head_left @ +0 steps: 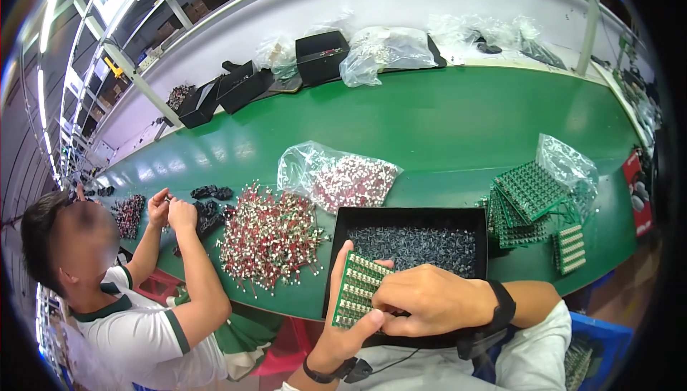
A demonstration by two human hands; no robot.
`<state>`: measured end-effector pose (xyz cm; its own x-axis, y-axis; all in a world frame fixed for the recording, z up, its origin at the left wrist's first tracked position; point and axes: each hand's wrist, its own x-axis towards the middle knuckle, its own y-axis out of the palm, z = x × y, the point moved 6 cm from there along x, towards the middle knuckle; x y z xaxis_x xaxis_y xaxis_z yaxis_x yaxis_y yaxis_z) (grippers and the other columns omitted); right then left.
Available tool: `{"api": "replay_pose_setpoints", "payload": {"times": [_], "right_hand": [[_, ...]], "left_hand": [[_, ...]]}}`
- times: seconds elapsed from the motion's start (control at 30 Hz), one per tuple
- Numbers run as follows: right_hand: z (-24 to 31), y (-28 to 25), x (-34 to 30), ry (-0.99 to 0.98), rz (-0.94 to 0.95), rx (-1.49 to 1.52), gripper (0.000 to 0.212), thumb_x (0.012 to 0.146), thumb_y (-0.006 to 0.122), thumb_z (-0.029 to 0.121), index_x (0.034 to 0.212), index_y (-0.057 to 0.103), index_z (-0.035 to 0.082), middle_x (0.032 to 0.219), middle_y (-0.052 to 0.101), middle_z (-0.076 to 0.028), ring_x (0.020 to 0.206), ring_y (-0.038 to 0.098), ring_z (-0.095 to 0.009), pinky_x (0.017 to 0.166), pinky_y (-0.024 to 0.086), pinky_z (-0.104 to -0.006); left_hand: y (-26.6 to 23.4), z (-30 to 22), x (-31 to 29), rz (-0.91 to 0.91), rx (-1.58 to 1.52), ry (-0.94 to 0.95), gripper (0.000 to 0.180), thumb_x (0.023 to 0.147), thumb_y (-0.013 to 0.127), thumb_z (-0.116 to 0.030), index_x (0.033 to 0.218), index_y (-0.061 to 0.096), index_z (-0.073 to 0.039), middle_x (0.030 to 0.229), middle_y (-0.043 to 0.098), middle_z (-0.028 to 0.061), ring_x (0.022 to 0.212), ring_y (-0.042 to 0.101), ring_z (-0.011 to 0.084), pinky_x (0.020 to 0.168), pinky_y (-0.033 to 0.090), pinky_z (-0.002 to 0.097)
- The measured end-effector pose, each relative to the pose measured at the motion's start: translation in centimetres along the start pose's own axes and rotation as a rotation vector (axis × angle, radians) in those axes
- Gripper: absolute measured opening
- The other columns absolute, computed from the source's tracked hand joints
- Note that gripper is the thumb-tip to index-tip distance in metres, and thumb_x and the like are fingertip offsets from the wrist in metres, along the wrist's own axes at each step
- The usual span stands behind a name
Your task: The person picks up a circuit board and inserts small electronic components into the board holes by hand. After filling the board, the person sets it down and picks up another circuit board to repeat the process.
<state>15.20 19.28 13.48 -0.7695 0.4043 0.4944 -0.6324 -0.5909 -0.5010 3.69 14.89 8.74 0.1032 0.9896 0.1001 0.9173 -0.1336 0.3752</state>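
Observation:
My left hand (346, 335) grips a green circuit board panel (361, 285) with rows of small white and metallic parts, tilted up over the near left part of a black tray (481, 241). Against the panel's lower right edge, the fingers of my right hand (429, 298) are curled together in a pinch. Whatever lies between those fingertips is hidden. Many small dark, thin-legged components (415, 244) fill the tray under both hands.
Left of the tray lies a heap of red-and-white wired connectors (268, 241), with a clear bag of similar ones (354, 182) behind. Stacked green boards (526, 194) and a single panel (570, 249) sit right. A co-worker (143, 305) works at left. Black bins (322, 55) line the back.

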Motion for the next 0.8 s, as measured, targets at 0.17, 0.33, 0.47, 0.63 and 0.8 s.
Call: {"api": "replay_pose_setpoints", "payload": {"times": [0.17,0.33,0.47,0.63,0.8], "right_hand": [[0.35,-0.01,-0.17,-0.034,0.020,-0.106,0.017,0.078,0.071,0.011,0.077,0.055,0.005,0.067,0.056,-0.008,0.057,0.059,-0.030,0.050,0.049,-0.0390],[0.35,0.43,-0.28,-0.001,0.065,-0.175,0.014,0.080,0.069,0.013,0.083,0.057,0.006,0.072,0.058,-0.008,0.060,0.061,-0.030,0.051,0.051,-0.0403],[0.20,0.57,-0.46,0.027,0.128,-0.153,0.015,0.082,0.068,0.014,0.087,0.058,0.006,0.074,0.060,-0.009,0.063,0.062,-0.031,0.051,0.051,-0.0413],[0.30,0.59,-0.53,0.010,0.138,-0.113,0.017,0.083,0.069,0.016,0.089,0.057,0.005,0.075,0.060,-0.010,0.065,0.063,-0.032,0.052,0.051,-0.0424],[0.23,0.87,-0.77,0.020,0.179,-0.146,0.017,0.083,0.069,0.015,0.089,0.057,0.005,0.073,0.061,-0.010,0.063,0.063,-0.033,0.052,0.051,-0.0426]], "left_hand": [[-0.16,0.07,-0.51,-0.104,0.101,0.069,0.104,0.084,0.070,-0.027,0.157,-0.001,-0.004,0.133,0.049,0.0262,0.115,0.057,0.0278,0.102,0.046,0.0421],[-0.81,0.74,-0.71,-0.128,0.102,0.134,0.098,0.090,0.064,-0.035,0.156,0.000,-0.002,0.130,0.050,0.0236,0.114,0.057,0.0262,0.100,0.047,0.0414],[-0.29,0.56,-0.78,-0.163,0.052,0.159,0.098,0.091,0.063,-0.039,0.156,0.000,-0.003,0.130,0.050,0.0236,0.115,0.058,0.0293,0.101,0.047,0.0440],[-0.39,0.56,-0.88,-0.196,0.045,0.186,0.099,0.090,0.062,-0.044,0.156,0.000,-0.003,0.130,0.050,0.0241,0.116,0.058,0.0320,0.101,0.048,0.0458],[-0.59,0.73,-1.06,-0.200,0.072,0.194,0.101,0.090,0.063,-0.045,0.156,0.000,-0.003,0.129,0.051,0.0242,0.114,0.059,0.0309,0.099,0.049,0.0450]]}}
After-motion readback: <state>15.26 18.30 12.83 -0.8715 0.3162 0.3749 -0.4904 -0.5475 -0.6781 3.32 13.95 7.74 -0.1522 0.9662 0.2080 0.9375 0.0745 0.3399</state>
